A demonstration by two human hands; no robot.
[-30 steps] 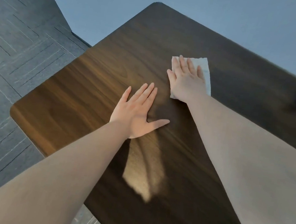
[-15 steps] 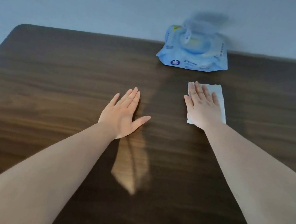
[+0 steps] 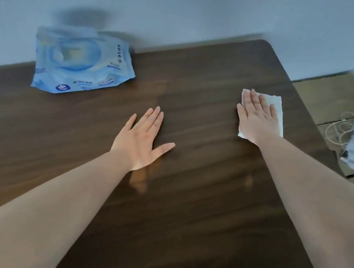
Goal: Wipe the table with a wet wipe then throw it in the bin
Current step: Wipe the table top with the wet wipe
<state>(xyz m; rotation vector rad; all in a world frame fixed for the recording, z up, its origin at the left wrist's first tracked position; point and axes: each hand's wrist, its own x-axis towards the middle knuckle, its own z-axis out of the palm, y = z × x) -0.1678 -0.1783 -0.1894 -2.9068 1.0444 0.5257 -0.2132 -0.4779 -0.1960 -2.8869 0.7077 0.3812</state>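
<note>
Over by the table's right edge, your right hand presses flat on the wet wipe, left hand open beside it; wiping underway, binning still ahead, no bin visible.

both arms reach forward, left hand and right hand flat, fingers extended.

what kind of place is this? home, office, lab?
Probably a plain room in a home or small office; hard to say which. A dark wood-grain table stands against a bare pale wall, with a blue wet-wipe pack on it, and flattened cardboard lies on the floor beside it.
</note>
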